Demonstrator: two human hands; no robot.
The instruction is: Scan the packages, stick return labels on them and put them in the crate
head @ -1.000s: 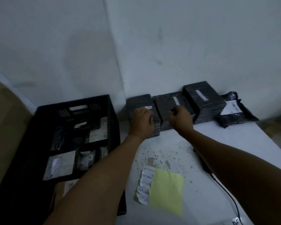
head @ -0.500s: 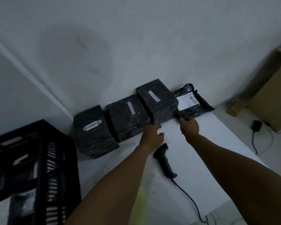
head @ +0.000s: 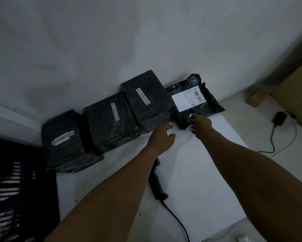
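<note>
Three black wrapped boxes (head: 110, 119) with barcode strips stand in a row against the wall on the white table (head: 199, 172). To their right lies a black plastic mailer bag (head: 195, 95) with a white shipping label. My right hand (head: 200, 124) grips the bag's near edge, with the fingers on top and the thumb at its front edge. My left hand (head: 163, 138) hovers open just left of it, in front of the rightmost box, and holds nothing. A black barcode scanner (head: 157, 182) lies on the table under my left forearm. The black crate (head: 15, 189) stands at the far left.
The scanner's cable (head: 178, 222) trails toward the table's front edge. Past the table's right edge the floor shows a power adapter (head: 279, 117) with its cord, and cardboard boxes (head: 295, 91).
Both hands left the two left boxes and moved right along the row. My right hand now has hold of the mailer bag; the view swung right and the label sheets left the view.
</note>
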